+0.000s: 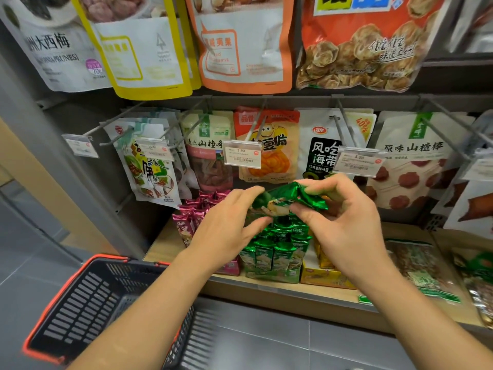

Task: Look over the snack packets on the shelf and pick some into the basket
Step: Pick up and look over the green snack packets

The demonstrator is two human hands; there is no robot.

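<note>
Gripped crinkled, glossy green foil packet [290,198] at either end with left hand [226,222] and right hand [346,217], close together, above slatted black basket [80,303].

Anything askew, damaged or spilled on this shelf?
Mainly the green packet: it is crumpled and twisted, pinched between the left hand and right hand above its display box. The hanging packet at far left tilts on its hook, possibly just lens distortion. Nothing spilled or torn shows.
</note>
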